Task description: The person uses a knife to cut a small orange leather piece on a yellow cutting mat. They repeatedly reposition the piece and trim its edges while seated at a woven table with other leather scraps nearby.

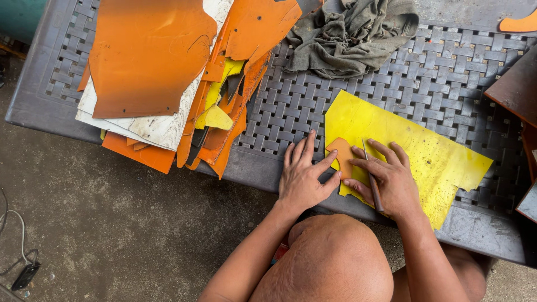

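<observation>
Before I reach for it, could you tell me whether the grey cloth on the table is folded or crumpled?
Crumpled. The grey cloth lies bunched in loose, uneven folds at the far edge of the woven-pattern table, not folded flat.

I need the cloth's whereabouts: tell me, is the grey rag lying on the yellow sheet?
No: the grey rag lies bunched at the table's far edge, apart from the yellow sheet under the hands.

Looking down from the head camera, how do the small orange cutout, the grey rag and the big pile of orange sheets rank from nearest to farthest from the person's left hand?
From the left hand:
1. Small orange cutout: just to its right on the yellow sheet, touched by its fingers.
2. Grey rag: crumpled at the table's far edge, up and to the right.
3. Pile of orange sheets: its bulk far left, though its lower edge may rival the rag.
</observation>
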